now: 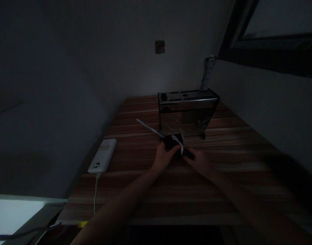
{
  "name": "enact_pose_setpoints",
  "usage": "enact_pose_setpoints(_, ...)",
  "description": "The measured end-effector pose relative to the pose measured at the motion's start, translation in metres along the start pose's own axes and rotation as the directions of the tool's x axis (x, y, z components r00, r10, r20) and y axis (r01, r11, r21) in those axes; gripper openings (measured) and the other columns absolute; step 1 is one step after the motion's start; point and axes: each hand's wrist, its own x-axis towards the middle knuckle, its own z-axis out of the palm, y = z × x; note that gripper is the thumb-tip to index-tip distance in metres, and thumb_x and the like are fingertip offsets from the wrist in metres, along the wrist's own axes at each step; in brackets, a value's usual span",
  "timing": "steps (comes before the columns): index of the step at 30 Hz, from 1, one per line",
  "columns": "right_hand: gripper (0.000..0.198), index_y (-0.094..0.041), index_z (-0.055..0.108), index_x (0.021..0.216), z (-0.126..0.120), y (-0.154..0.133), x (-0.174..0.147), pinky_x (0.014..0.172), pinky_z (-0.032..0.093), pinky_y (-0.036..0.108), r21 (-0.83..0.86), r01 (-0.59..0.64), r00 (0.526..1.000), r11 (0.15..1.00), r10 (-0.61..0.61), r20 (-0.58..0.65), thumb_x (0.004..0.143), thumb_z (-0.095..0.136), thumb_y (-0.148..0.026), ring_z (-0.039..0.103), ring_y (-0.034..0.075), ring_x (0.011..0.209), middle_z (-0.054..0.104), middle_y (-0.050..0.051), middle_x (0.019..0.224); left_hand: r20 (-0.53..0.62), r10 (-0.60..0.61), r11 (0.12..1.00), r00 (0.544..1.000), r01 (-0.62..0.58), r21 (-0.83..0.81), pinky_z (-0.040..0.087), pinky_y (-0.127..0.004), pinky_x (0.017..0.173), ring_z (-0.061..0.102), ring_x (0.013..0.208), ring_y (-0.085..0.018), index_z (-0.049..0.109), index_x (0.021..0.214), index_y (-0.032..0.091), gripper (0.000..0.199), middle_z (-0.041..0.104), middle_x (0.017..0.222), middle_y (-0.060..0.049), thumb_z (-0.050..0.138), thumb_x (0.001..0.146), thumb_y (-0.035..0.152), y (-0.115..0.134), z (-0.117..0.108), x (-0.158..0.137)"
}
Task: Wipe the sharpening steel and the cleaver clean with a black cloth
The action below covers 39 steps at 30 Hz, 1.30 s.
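Note:
A small black object (168,140) with a whitish cord or strip (178,140) across it is between my hands above the wooden table. From its left end a thin pale rod (148,127) slants up and to the left. My left hand (164,156) is closed on the object's lower left side, thumb across it. My right hand (199,161) grips a dark handle-like part (188,153) on the right. In the dim light I cannot tell the object's exact kind or how its parts join. Just behind stands a clear-sided box with a black frame (189,100).
A white power bank (103,154) with a lit display lies on the left of the wood-grain table (135,190), its cable (96,195) running over the front edge. A plastic-wrapped upright piece (208,72) rises behind the box. Walls border the back and both sides.

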Motion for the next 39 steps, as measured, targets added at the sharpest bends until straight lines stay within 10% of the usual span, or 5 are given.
enact_pose_setpoints(21,0.020,-0.019,0.063,0.083,-0.003,0.000,0.003,0.056,0.043,0.024,0.054,-0.029,1.000,0.998,0.029,-0.004,0.074,0.051,-0.032,0.058,0.016,0.061,0.065,0.001,0.070,0.128,0.076,0.996,0.989,-0.081,0.036,0.044,-0.033,0.081,0.058,0.088,-0.021,0.060,0.090,0.017,0.029,0.064,0.093,-0.007,0.066,0.064,0.028,-0.005,-0.008,0.007)
enact_pose_setpoints(39,0.029,-0.019,0.062,0.079,0.000,0.001,0.004,0.054,0.040,0.023,0.018,-0.042,0.999,0.999,0.042,-0.004,0.076,0.049,-0.045,0.057,0.016,0.061,0.064,0.001,0.069,-0.301,0.159,0.929,0.940,-0.245,-0.276,0.041,-0.027,0.082,0.058,0.089,-0.016,0.061,0.089,0.015,0.031,0.064,0.092,-0.004,0.067,0.063,0.032,0.009,-0.045,0.045)
